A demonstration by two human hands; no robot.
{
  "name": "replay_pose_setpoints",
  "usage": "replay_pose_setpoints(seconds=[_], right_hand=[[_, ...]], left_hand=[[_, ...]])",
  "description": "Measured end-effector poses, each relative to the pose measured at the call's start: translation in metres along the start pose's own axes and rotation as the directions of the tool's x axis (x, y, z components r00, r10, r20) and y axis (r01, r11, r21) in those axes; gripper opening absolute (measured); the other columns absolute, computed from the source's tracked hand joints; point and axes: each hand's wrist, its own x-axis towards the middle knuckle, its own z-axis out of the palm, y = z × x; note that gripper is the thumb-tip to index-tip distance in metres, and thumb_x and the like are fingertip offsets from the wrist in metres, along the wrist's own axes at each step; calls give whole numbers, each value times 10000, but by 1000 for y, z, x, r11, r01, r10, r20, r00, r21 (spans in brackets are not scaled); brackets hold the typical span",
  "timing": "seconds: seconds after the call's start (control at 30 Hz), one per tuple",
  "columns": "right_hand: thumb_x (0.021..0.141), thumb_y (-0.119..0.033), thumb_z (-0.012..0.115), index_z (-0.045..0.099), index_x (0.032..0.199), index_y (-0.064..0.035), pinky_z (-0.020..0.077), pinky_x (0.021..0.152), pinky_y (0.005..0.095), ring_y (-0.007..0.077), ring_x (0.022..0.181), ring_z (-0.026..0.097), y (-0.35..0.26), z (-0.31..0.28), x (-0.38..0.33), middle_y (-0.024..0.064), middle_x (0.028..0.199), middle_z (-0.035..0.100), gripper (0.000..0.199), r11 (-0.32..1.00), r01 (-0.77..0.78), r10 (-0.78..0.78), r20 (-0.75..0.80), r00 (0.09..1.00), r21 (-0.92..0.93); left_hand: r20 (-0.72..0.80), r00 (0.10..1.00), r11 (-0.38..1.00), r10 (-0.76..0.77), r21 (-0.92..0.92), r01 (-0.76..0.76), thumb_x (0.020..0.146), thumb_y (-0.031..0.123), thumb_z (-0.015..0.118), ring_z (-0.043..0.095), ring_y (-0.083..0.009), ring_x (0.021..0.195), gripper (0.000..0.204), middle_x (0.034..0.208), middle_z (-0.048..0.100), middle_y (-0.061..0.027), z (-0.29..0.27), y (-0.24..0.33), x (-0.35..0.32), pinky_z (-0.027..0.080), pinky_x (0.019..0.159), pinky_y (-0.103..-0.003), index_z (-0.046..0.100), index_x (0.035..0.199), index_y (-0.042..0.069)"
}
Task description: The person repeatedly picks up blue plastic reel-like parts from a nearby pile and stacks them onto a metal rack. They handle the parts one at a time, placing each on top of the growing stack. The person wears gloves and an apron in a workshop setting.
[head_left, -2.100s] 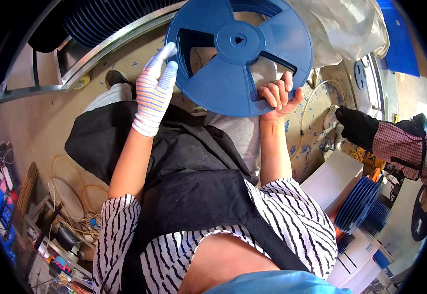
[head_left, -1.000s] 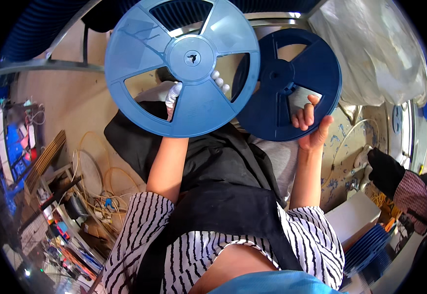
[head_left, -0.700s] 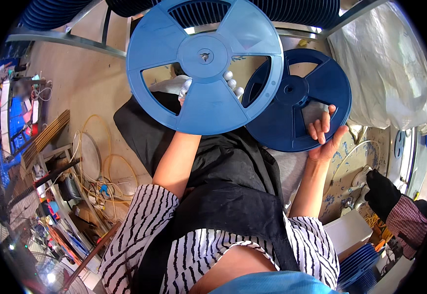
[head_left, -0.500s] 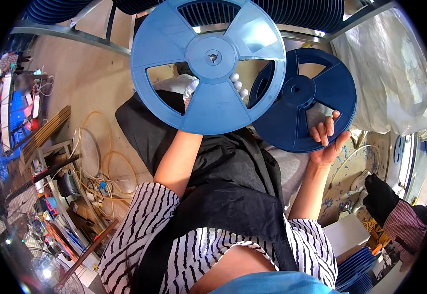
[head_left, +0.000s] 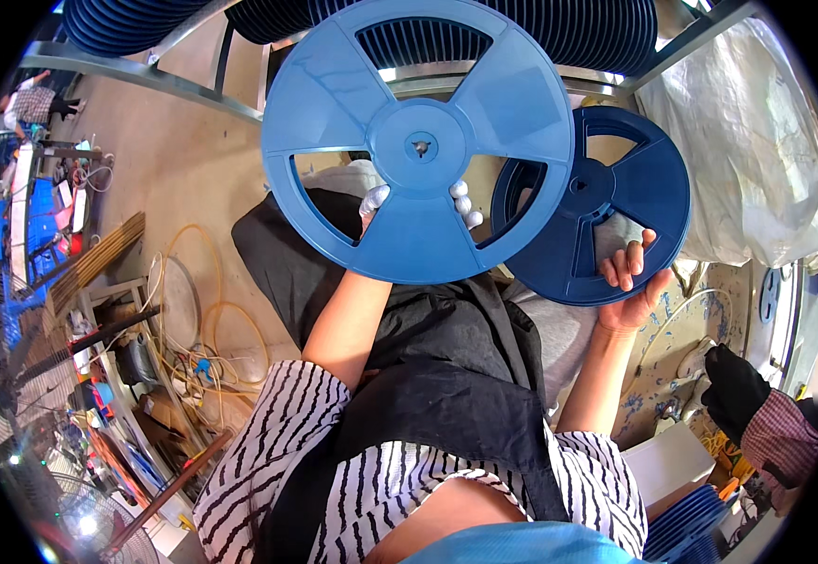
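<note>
A large blue plastic reel [head_left: 415, 235] with three wide cut-outs is held up in front of me, its flat face toward my view. My left hand [head_left: 375, 200] grips it from behind, with white-covered fingers showing through two of the openings and the palm hidden by the reel. At its right, partly overlapped by it, is a darker blue reel [head_left: 657, 199] of similar build. My right hand [head_left: 631, 293] holds this one by its lower right rim, bare fingertips bent over the front beside a cut-out.
Rows of dark blue reels [head_left: 578, 36] lie on a metal rack [head_left: 188, 83] ahead. A translucent plastic sheet [head_left: 733, 160] hangs at right. Hoses [head_left: 211, 315] and cluttered shelving stand left. A person's sleeve [head_left: 780, 428] shows at right, a white box [head_left: 667, 462] below it.
Both reels sit slightly lower and further right in view, along with a small shift of the whole scene. The bright glare on the lighter reel has gone. Both hands keep their grips.
</note>
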Motion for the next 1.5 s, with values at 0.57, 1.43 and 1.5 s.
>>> replay_pose_setpoints(seconds=[0.57, 1.43, 1.5], right_hand=[[862, -540, 595, 511, 1255, 18, 561, 752, 340, 190, 873, 639, 26, 34, 25, 150, 1103, 632, 688, 990, -116, 122, -75, 990, 84], [881, -378, 556, 646, 1040, -16, 538, 654, 278, 170, 718, 649, 24, 13, 10, 135, 857, 661, 406, 950, -304, 273, -277, 921, -73], [878, -388, 556, 678, 955, -8, 538, 651, 275, 169, 714, 650, 22, 15, 11, 135, 841, 667, 407, 942, -314, 263, -318, 911, -119]], left_hand=[[-253, 875, 906, -412, -220, 363, 784, 413, 639, 605, -389, 989, 730, 1101, 582, -264, 36, -63, -32, 455, 928, -541, 434, 1334, -21], [50, 950, -913, 307, 298, 279, 688, 456, 777, 542, -346, 1130, 736, 1207, 570, -200, 86, -8, 94, 408, 993, -475, 537, 1283, 95], [103, 957, -921, 270, 319, 225, 670, 464, 795, 611, -324, 1006, 575, 1089, 635, -152, 84, 1, 104, 491, 884, -415, 668, 1077, 78]])
